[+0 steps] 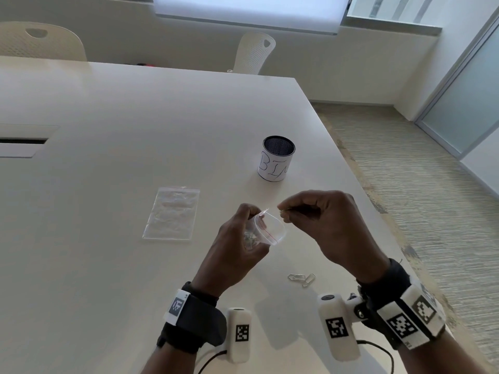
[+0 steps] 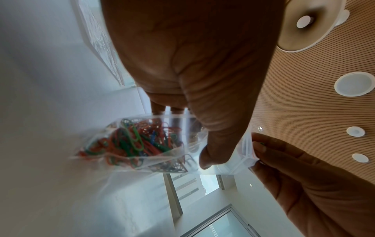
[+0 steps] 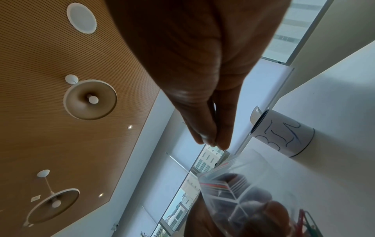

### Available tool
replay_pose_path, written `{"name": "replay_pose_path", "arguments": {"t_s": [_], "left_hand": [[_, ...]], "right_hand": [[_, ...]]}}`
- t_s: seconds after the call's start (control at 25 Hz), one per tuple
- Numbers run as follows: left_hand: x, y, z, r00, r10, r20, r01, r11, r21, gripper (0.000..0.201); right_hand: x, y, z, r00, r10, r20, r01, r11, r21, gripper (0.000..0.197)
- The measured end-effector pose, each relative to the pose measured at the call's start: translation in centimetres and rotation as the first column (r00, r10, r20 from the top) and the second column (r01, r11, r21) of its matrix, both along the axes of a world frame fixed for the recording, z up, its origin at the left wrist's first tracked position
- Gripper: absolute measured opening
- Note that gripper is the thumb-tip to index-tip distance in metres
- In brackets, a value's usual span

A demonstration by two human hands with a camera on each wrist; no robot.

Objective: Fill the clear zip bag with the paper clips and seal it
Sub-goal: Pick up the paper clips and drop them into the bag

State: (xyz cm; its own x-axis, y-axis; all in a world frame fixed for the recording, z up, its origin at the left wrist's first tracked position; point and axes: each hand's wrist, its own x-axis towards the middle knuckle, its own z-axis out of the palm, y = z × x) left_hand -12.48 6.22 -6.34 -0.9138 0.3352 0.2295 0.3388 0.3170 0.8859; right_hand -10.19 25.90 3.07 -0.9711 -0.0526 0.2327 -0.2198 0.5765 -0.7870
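Note:
My left hand (image 1: pixel 237 238) holds a small clear zip bag (image 1: pixel 270 228) above the table, its mouth open toward the right. In the left wrist view the bag (image 2: pixel 142 144) holds several coloured paper clips (image 2: pixel 131 141), with my thumb on its side. My right hand (image 1: pixel 324 220) pinches a paper clip (image 1: pixel 283 210) between thumb and forefinger just at the bag's mouth. In the right wrist view the pinched fingertips (image 3: pixel 211 137) hover over the bag's red-striped rim (image 3: pixel 221 184). A few loose paper clips (image 1: pixel 302 278) lie on the table below my right hand.
A second, larger clear bag (image 1: pixel 172 213) lies flat on the white table (image 1: pixel 108 130) to the left. A black mesh cup labelled "BIN" (image 1: pixel 276 159) stands behind my hands. The table's right edge runs close to my right wrist. Chairs stand at the far side.

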Motion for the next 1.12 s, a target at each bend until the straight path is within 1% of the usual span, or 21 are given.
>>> {"name": "replay_pose_path", "arguments": {"t_s": [0.12, 0.2, 0.32, 0.36, 0.4, 0.44, 0.48, 0.52, 0.56, 0.6, 0.76, 0.88, 0.96, 1.08, 1.12], "left_hand": [[0.0, 0.0, -0.1, 1.000, 0.002, 0.007, -0.002, 1.000, -0.005, 0.043], [0.0, 0.0, -0.1, 1.000, 0.004, 0.008, -0.003, 1.000, -0.007, 0.044], [0.0, -0.1, -0.1, 1.000, 0.003, 0.007, -0.003, 1.000, -0.007, 0.044], [0.0, -0.1, -0.1, 1.000, 0.005, 0.007, -0.005, 1.000, -0.008, 0.044], [-0.1, -0.1, -0.1, 1.000, 0.006, 0.011, -0.006, 1.000, -0.008, 0.044], [-0.1, -0.1, -0.2, 1.000, 0.009, 0.018, -0.008, 1.000, -0.007, 0.045], [-0.1, -0.1, -0.2, 1.000, 0.010, 0.025, -0.010, 1.000, -0.006, 0.045], [0.0, -0.1, -0.2, 1.000, 0.012, 0.026, -0.011, 1.000, -0.004, 0.045], [-0.1, -0.1, -0.2, 1.000, 0.012, 0.023, -0.012, 1.000, -0.002, 0.045], [-0.1, -0.1, -0.2, 1.000, 0.011, 0.021, -0.011, 1.000, 0.000, 0.045], [0.0, -0.1, -0.2, 1.000, 0.012, 0.023, -0.012, 1.000, -0.001, 0.044], [-0.1, -0.1, -0.2, 1.000, 0.007, 0.024, -0.007, 1.000, -0.009, 0.045], [0.0, -0.2, -0.2, 1.000, 0.006, 0.023, -0.006, 1.000, -0.006, 0.045], [-0.1, -0.2, -0.2, 1.000, 0.015, 0.022, -0.015, 1.000, -0.009, 0.046], [-0.1, -0.2, -0.2, 1.000, 0.016, 0.024, -0.016, 1.000, -0.007, 0.046]], "right_hand": [[0.0, 0.2, 0.1, 1.000, 0.014, 0.022, -0.014, 1.000, -0.004, 0.015], [0.1, 0.3, 0.1, 1.000, 0.030, 0.008, -0.030, 1.000, 0.004, 0.015], [0.1, 1.0, -0.3, 1.000, 0.011, -0.010, -0.011, 1.000, -0.028, 0.012], [0.2, 1.4, -0.8, 1.000, 0.000, -0.007, 0.000, 1.000, -0.002, 0.011], [0.4, 2.0, -1.5, 1.000, 0.007, 0.015, -0.008, 0.997, 0.071, 0.011], [0.6, 2.6, -2.6, 0.996, 0.044, 0.077, -0.058, 0.981, 0.184, 0.012], [1.0, 3.2, -3.7, 0.979, 0.092, 0.183, -0.146, 0.941, 0.307, 0.014], [1.6, 3.5, -4.9, 0.948, 0.121, 0.294, -0.239, 0.882, 0.407, 0.016], [2.1, 3.7, -5.8, 0.924, 0.124, 0.362, -0.296, 0.832, 0.469, 0.016], [2.4, 3.8, -6.6, 0.917, 0.112, 0.382, -0.306, 0.813, 0.496, 0.014], [2.6, 3.2, -7.1, 0.929, 0.061, 0.366, -0.268, 0.793, 0.547, 0.016], [2.4, 2.7, -7.3, 0.914, 0.050, 0.404, -0.279, 0.799, 0.533, 0.017], [2.7, 2.7, -7.6, 0.921, 0.053, 0.385, -0.271, 0.797, 0.539, 0.015], [3.1, 3.2, -7.6, 0.949, 0.038, 0.313, -0.203, 0.833, 0.514, 0.014], [3.3, 3.4, -7.5, 0.951, 0.049, 0.305, -0.201, 0.849, 0.489, 0.014]]}}
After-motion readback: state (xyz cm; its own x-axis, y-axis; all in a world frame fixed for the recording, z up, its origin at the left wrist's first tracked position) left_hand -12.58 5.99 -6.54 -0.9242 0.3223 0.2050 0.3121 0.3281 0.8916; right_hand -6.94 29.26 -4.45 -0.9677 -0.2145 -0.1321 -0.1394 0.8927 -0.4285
